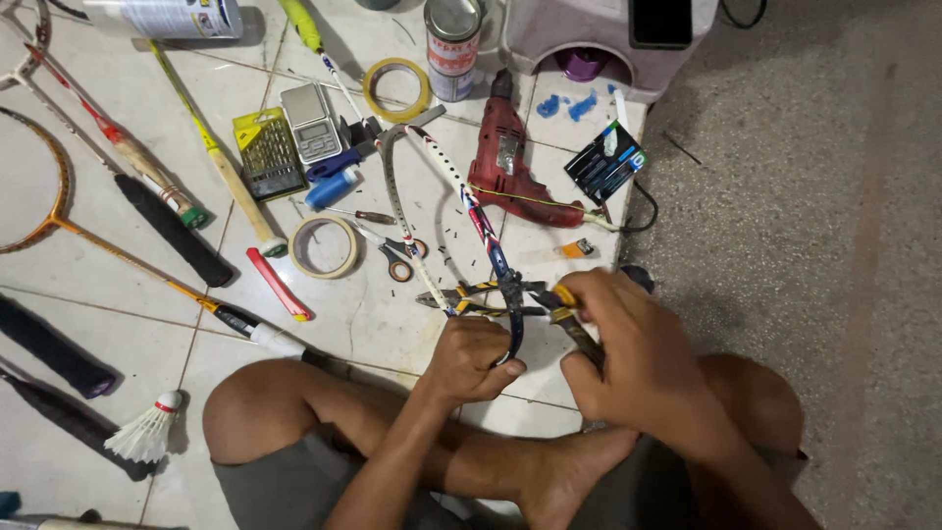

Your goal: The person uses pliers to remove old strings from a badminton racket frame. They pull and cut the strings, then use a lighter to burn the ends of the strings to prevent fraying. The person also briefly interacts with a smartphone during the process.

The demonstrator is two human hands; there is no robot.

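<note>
- The person sits cross-legged on a tiled floor [118, 294], both hands in front of the knees.
- The left hand [469, 358] is clenched around the lower part of a broken racket frame [471, 211]; its fingers wrap the dark blue stretch of the frame, which curves out just below the thumb.
- The right hand [628, 344] is closed on the handles of a tool with yellow grips [566, 312], probably pliers or cutters; its nose meets the frame just beside the left fingers. Exactly where the tip bites is not clear.
- The frame runs up and away from the left fingers, white with red and blue marks, then bends over in a grey arc near a small digital scale [312, 123].
- A second pair of pliers [461, 297] with yellow-and-black handles lies on the tiles just above the left knuckles.
- Beyond the fingers, further up, a red electric drill [505, 167] lies beside the frame, and a pair of scissors [397, 257] sits to the left of it.
- Two rolls of tape [324, 245] lie left of the frame, one near the scissors, one higher up by a tin can [451, 44].
- Well away to the left of the left hand lie several whole rackets [59, 211], a box of drill bits [267, 152] and a white shuttlecock [147, 432].
- To the right of the right hand the tiles give way to rough grey ground [805, 196].
</note>
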